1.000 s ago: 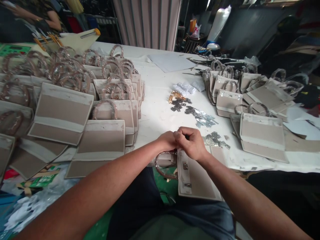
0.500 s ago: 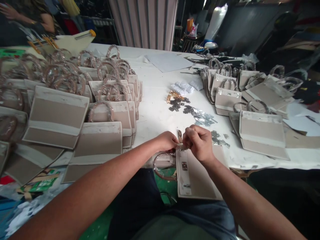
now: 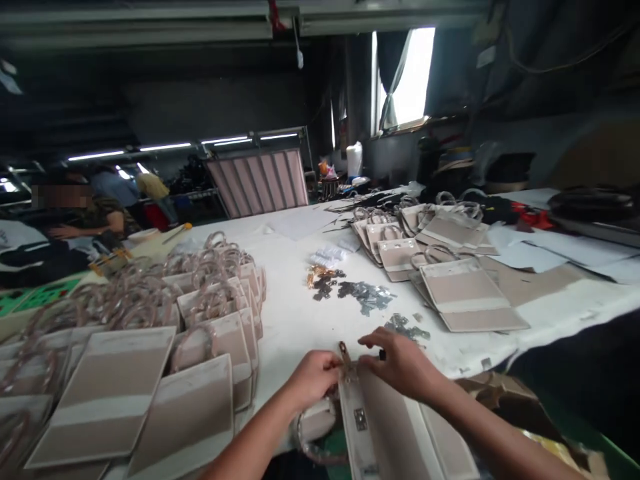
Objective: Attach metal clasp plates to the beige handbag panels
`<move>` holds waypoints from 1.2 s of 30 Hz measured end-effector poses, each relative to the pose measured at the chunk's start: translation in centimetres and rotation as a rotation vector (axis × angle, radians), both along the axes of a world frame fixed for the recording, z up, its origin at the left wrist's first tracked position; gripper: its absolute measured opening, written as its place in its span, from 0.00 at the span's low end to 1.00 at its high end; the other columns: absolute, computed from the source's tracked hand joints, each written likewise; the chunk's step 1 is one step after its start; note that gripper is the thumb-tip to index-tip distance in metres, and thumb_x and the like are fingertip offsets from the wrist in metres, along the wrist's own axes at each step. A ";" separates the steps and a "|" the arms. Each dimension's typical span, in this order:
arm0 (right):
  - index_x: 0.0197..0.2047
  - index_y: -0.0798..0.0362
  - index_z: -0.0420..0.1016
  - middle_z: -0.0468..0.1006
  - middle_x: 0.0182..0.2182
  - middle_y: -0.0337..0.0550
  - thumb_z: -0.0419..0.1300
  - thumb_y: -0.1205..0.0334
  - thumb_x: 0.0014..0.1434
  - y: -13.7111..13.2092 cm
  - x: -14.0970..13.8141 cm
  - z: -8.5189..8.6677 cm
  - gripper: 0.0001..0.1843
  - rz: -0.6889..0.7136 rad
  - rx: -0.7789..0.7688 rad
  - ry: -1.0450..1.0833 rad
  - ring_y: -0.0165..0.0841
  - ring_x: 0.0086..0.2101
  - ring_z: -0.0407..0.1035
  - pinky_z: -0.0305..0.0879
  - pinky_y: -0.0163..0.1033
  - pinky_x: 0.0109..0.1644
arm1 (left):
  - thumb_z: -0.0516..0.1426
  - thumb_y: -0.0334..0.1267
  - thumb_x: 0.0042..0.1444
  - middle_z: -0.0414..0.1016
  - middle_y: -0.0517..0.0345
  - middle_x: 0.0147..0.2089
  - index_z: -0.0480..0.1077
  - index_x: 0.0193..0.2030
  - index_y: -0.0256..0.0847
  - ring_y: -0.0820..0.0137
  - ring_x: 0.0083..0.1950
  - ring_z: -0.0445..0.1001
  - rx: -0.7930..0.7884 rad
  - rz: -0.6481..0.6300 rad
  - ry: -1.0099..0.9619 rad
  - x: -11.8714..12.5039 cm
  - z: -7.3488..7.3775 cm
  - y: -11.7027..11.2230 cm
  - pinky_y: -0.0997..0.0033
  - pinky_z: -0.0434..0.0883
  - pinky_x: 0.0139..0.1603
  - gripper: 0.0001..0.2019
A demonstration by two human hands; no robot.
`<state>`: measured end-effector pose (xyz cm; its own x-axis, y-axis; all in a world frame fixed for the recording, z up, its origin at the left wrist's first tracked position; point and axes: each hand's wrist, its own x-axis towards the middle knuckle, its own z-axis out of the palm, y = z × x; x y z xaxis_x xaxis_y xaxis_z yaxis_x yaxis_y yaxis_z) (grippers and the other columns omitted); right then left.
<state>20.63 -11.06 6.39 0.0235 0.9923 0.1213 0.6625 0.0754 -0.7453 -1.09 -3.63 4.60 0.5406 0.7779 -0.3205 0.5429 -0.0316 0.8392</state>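
Dim workshop, white tabletop [image 3: 295,320]. At its near edge our left hand [image 3: 313,378] and right hand [image 3: 400,365] both pinch a small brass fitting [image 3: 345,352] upright on the rim of the beige fabric handbag [image 3: 387,427] — bag overhangs toward us, likely for steadiness.

Single head cam: sits at the table's [image 3: 295,313] near edge, faces forward across it, pitched slightly down. Left hand [image 3: 313,377], right hand [image 3: 400,363] and bag [image 3: 390,427] close at bottom; window [image 3: 407,73] past the far edge.
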 end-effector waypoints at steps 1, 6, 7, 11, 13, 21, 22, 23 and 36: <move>0.53 0.48 0.87 0.86 0.48 0.49 0.66 0.57 0.59 -0.9 1.3 -0.4 0.19 -0.004 -0.037 -0.086 0.44 0.42 0.80 0.69 0.44 0.48 | 0.61 0.38 0.53 0.71 0.64 0.24 0.76 0.32 0.40 0.70 0.26 0.67 0.046 -0.044 0.004 0.2 0.8 -0.4 0.70 0.62 0.31 0.05; 0.42 0.45 0.89 0.87 0.38 0.43 0.62 0.63 0.59 -5.0 5.5 -1.0 0.13 0.056 -0.105 -0.101 0.42 0.39 0.79 0.68 0.40 0.45 | 0.58 0.37 0.60 0.81 0.61 0.33 0.82 0.36 0.46 0.65 0.37 0.76 0.507 -0.260 0.170 3.4 5.6 -2.0 0.67 0.66 0.40 0.09; 0.40 0.46 0.89 0.87 0.37 0.43 0.62 0.63 0.59 -5.6 6.1 -0.7 0.12 0.055 -0.082 -0.049 0.41 0.39 0.79 0.68 0.40 0.44 | 0.58 0.37 0.60 0.81 0.60 0.35 0.82 0.37 0.47 0.63 0.40 0.77 0.601 -0.273 0.171 4.3 6.6 -2.2 0.65 0.68 0.43 0.09; 0.39 0.50 0.88 0.86 0.38 0.44 0.62 0.56 0.65 -6.7 8.6 1.0 0.13 0.023 -0.005 0.262 0.42 0.40 0.77 0.68 0.40 0.45 | 0.60 0.37 0.61 0.82 0.51 0.50 0.79 0.48 0.50 0.53 0.56 0.77 1.055 -0.021 -0.090 6.5 9.0 -2.9 0.51 0.72 0.61 0.10; 0.39 0.52 0.87 0.84 0.36 0.44 0.64 0.49 0.65 -6.5 10.2 1.5 0.16 -0.010 -0.011 0.460 0.40 0.37 0.75 0.68 0.39 0.42 | 0.64 0.44 0.59 0.78 0.47 0.58 0.75 0.56 0.52 0.49 0.64 0.74 1.157 0.245 -0.214 6.4 8.6 -3.0 0.45 0.69 0.69 0.18; 0.35 0.55 0.83 0.67 0.21 0.33 0.72 0.38 0.53 -2.8 14.0 -0.1 0.25 -0.223 -0.004 0.898 0.24 0.19 0.53 0.51 0.33 0.22 | 0.62 0.74 0.49 0.80 0.45 0.63 0.68 0.70 0.50 0.40 0.68 0.74 0.189 0.529 -0.517 7.9 3.2 -1.8 0.44 0.77 0.62 0.46; 0.35 0.54 0.82 0.66 0.21 0.32 0.72 0.39 0.53 -2.2 14.1 -0.5 0.25 -0.243 -0.006 0.906 0.25 0.18 0.53 0.51 0.33 0.21 | 0.62 0.75 0.48 0.82 0.45 0.59 0.71 0.68 0.50 0.39 0.67 0.75 0.092 0.486 -0.520 8.9 3.0 -1.7 0.43 0.78 0.62 0.46; 0.35 0.54 0.82 0.66 0.20 0.32 0.72 0.39 0.53 -1.8 14.3 -0.9 0.24 -0.266 -0.009 0.905 0.25 0.18 0.53 0.51 0.33 0.21 | 0.63 0.74 0.47 0.84 0.45 0.57 0.74 0.66 0.49 0.38 0.66 0.75 0.035 0.459 -0.503 10.0 3.0 -1.4 0.43 0.78 0.62 0.45; 0.34 0.53 0.77 0.64 0.18 0.33 0.68 0.35 0.60 -3.7 24.3 -5.1 0.27 -0.665 -0.063 1.009 0.28 0.20 0.57 0.51 0.37 0.26 | 0.61 0.43 0.64 0.85 0.46 0.46 0.74 0.55 0.38 0.57 0.47 0.85 0.218 0.406 -0.570 27.5 7.8 19.7 0.49 0.81 0.55 0.16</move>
<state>44.93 -14.77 1.31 0.5875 0.7541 -0.2937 -0.3235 -0.1138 -0.9394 26.37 16.03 12.42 0.2331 0.9662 0.1097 0.0284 -0.1195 0.9924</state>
